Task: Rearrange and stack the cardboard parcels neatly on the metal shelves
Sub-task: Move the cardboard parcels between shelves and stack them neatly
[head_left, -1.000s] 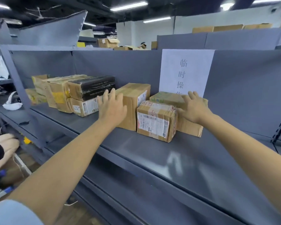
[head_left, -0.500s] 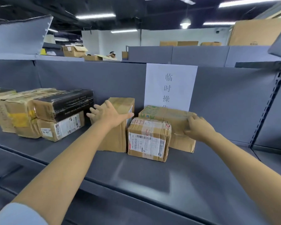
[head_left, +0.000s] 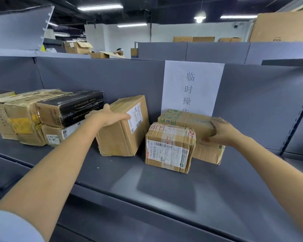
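A grey metal shelf (head_left: 164, 186) carries every parcel against its back panel. A white paper sign (head_left: 192, 84) with printed characters is fixed to that panel. At the left, a stack of taped cartons (head_left: 21, 117) is topped at its right end by a black-wrapped box (head_left: 72, 107). Beside it a tall brown parcel (head_left: 122, 130) is tilted, the left hand (head_left: 105, 116) gripping its top edge. The right hand (head_left: 222, 131) clasps the right end of a flat green-printed parcel (head_left: 187, 119). A small taped parcel (head_left: 170, 147) stands just before it.
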